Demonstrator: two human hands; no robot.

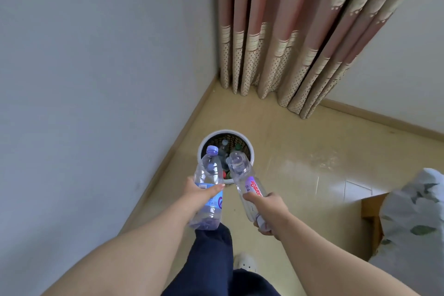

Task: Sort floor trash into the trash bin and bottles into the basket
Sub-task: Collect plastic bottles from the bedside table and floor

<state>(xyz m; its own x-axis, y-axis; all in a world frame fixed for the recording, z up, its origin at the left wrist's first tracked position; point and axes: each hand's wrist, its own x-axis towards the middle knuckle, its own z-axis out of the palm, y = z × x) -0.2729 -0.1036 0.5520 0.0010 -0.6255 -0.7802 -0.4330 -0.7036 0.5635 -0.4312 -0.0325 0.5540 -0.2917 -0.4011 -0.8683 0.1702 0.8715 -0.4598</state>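
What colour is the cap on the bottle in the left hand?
Light purple. The cap shows best in the head view.

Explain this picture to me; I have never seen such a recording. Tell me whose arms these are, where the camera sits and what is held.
No machine here: a person wears one camera on the head, looking down at their own bare arms. The left hand grips a clear plastic bottle with a purple cap; the right hand grips a clear plastic bottle with a red-lettered label, base forward. Both point toward a round white-rimmed basket, already holding bottles, on the beige floor.
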